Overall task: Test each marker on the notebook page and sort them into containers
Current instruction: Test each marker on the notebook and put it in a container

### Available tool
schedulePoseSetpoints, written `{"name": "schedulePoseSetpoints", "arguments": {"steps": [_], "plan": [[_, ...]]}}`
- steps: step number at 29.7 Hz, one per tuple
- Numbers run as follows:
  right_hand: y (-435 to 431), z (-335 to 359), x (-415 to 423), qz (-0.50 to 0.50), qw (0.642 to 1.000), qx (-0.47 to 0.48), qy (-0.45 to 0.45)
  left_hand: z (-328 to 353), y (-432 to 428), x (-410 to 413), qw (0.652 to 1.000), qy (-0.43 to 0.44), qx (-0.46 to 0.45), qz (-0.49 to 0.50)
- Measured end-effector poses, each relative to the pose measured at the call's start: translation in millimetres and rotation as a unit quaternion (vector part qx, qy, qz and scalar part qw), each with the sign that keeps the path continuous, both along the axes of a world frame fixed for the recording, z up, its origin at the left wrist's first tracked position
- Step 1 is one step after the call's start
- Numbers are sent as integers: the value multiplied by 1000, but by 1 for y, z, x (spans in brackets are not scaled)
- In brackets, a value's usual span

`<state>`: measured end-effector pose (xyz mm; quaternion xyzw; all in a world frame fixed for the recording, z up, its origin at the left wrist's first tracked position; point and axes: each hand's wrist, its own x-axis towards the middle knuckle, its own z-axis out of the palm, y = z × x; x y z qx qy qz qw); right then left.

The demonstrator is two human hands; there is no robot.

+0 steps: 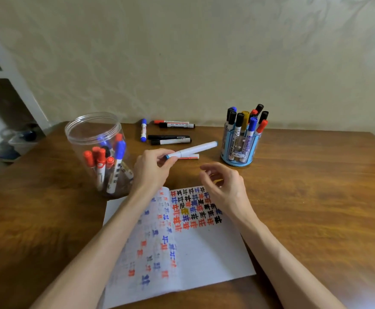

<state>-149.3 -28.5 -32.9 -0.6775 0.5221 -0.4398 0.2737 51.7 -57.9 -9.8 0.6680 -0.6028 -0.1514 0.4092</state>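
Fingers of the left hand (152,167) pinch one end of a white marker with a light-blue tip (191,150), holding it nearly level above the brown wooden table (315,186), just beyond the far edge of the open white notebook (182,241). The marker's long barrel points away from the notebook toward the blue cylindrical pen holder (240,148), which stands beyond the notebook's far right corner and is packed with upright black, blue, red and yellow-capped markers. The right hand (224,186) hovers over the notebook's far right edge with its fingers curled and spread, gripping nothing. The notebook's pages are covered with rows of small red, blue, black and yellow test marks. Beyond the notebook's far left corner stands a clear round plastic jar (97,152) with no lid, containing several red-capped and blue-capped markers. Farther beyond the notebook, near the wall, loose markers (171,139) lie flat on the table: one with blue caps, one with a red cap and three black ones. Another white marker with red trim (190,156) lies directly beneath the held marker, mostly hidden by it.
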Motion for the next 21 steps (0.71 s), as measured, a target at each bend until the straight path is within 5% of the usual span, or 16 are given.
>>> {"name": "schedulePoseSetpoints", "arguments": {"steps": [5, 12, 21], "plan": [[8, 6, 6, 31, 994, 63, -78, -1, 50, 6, 996, 60, -7, -67], [19, 9, 12, 47, 973, 84, -211, 0, 67, -6, 989, 24, 22, -146], [19, 13, 6, 85, 966, 107, -219, -4, 69, -24, 986, -43, 12, -160]]}}
